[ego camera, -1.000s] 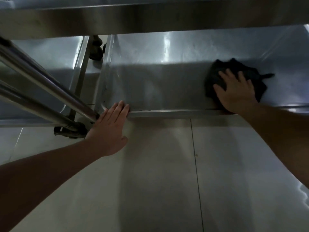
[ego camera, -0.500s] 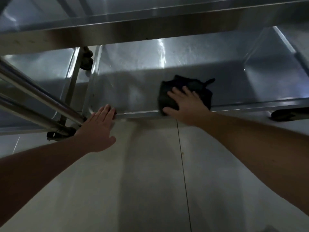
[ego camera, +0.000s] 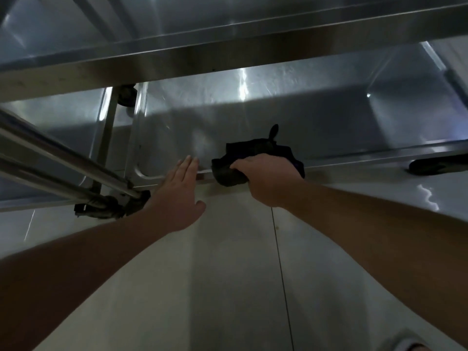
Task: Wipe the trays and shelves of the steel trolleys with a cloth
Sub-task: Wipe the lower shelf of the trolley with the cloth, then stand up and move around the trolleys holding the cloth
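Bunched black cloth [ego camera: 255, 160] gripped by right hand [ego camera: 266, 178] on long steel bottom shelf's [ego camera: 253, 117] front rim at frame centre, flat open left hand [ego camera: 177, 196] just beside, unwiped run stretching rightward.

right hand [ego camera: 266, 178] dragged cloth [ego camera: 253, 158] left to shelf's near lip [ego camera: 354, 162], now gripping it bunched; left hand [ego camera: 178, 196] shifted right.

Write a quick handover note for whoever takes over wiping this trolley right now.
Right hand: grips the bunched black cloth at the front rim of the bottom shelf.
Left hand: flat, fingers straight, touching that rim near the left corner.
Done: cannot tell from the steel which parts are wiped.
Left: finish the bottom shelf's rim and corners, then the upper shelf and the neighbouring trolley on the left.
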Motion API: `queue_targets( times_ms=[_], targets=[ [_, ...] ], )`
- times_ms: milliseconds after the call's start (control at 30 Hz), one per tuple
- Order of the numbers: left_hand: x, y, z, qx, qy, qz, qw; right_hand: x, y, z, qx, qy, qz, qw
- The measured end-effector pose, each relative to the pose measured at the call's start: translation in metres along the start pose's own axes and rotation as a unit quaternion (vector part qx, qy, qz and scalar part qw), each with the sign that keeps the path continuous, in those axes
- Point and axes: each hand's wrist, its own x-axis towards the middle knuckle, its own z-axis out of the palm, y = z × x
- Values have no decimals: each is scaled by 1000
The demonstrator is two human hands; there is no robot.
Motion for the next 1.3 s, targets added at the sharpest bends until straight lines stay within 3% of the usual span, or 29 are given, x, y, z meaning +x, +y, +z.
queue_targets(
  times_ms=[100, 267, 500, 667, 1000, 1300],
  targets=[
    [-8, 9, -4, 9, 7, 11, 1000, -7, 4, -28, 48, -73, 41, 995],
    [-36, 34, -7, -8, -25, 9, 1000, -46, -3, -55, 25, -201, 92, 975],
    [-118, 78, -27, -29, -204, -52, 977, -112, -51, -78, 57, -323, 176, 928],
    [-199, 84, -97, -66, -275, -87, 955, -151, -109, -130, 37, -354, 187, 916],
    [-311, 45, -297, -130, -261, -164, 942, -146, -262, -288, 3, -409, 128, 903],
    [-377, -44, -472, -182, -169, -226, 942, -67, -441, -438, -33, -351, 56, 934]
  ],
)
